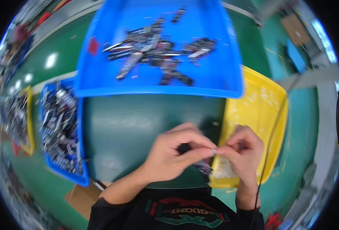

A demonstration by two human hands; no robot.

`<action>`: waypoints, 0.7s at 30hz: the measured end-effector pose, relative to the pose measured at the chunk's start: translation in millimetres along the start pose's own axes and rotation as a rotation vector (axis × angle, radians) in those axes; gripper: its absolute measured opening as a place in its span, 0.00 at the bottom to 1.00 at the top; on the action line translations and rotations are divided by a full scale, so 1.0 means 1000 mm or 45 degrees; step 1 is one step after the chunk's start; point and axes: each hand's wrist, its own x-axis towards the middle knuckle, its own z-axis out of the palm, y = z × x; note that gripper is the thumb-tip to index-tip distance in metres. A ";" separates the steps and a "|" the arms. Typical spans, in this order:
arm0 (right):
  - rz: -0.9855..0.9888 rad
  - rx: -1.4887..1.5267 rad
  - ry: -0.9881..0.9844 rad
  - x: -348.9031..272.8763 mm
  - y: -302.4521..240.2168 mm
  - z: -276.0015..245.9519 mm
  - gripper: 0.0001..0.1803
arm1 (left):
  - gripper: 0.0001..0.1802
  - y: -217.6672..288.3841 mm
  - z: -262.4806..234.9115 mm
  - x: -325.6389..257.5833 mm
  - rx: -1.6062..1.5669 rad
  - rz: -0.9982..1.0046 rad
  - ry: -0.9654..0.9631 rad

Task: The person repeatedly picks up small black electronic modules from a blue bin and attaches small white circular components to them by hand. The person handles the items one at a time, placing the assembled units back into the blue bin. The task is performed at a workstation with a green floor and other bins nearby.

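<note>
My left hand (173,155) and my right hand (245,153) meet over the near left edge of the yellow tray (278,126). Thumb and forefinger of each are pinched together around a tiny whitish piece (214,151), too small and blurred to name. Something dark shows inside the curl of my left fingers; whether it is held or just shadow I cannot tell. Just below the fingertips is a dark, speckled strip-like part (204,167), partly hidden by my left hand. The other fingers of my right hand are curled in.
Ahead, a large blue tray (158,90) holds a loose heap of dark and silvery strip-like parts (150,48). A blue bin (84,168) packed with similar parts stands at the left, with a yellow bin (30,126) beyond it. Small white bits (225,170) lie in the yellow tray. A thin cable (271,142) crosses that tray.
</note>
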 end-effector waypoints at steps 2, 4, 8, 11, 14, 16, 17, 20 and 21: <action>-0.194 -0.382 -0.127 0.000 -0.005 -0.004 0.19 | 0.04 0.005 -0.007 -0.013 0.137 0.089 0.039; -0.328 -0.948 -0.011 -0.003 -0.016 0.010 0.17 | 0.05 0.019 -0.015 -0.025 0.267 0.149 0.110; -0.350 -1.414 -0.170 0.002 -0.002 0.023 0.12 | 0.05 0.056 -0.055 -0.059 1.115 0.440 0.489; -0.327 -1.634 -0.184 0.001 0.005 0.030 0.12 | 0.03 0.085 -0.089 -0.092 1.513 0.266 1.028; -0.322 -1.661 -0.155 0.001 0.007 0.032 0.12 | 0.02 0.105 -0.121 -0.134 1.381 0.024 1.544; -0.318 -1.644 -0.105 0.000 0.009 0.031 0.12 | 0.05 0.110 -0.137 -0.158 1.353 0.016 1.715; -0.313 -1.637 -0.076 0.000 0.010 0.030 0.12 | 0.07 0.112 -0.140 -0.170 1.328 -0.041 1.738; -0.298 -1.671 -0.055 -0.001 0.011 0.029 0.12 | 0.08 0.108 -0.151 -0.199 1.106 -0.203 1.765; -0.293 -1.692 -0.058 -0.002 0.011 0.030 0.11 | 0.08 0.102 -0.157 -0.206 1.053 -0.258 1.718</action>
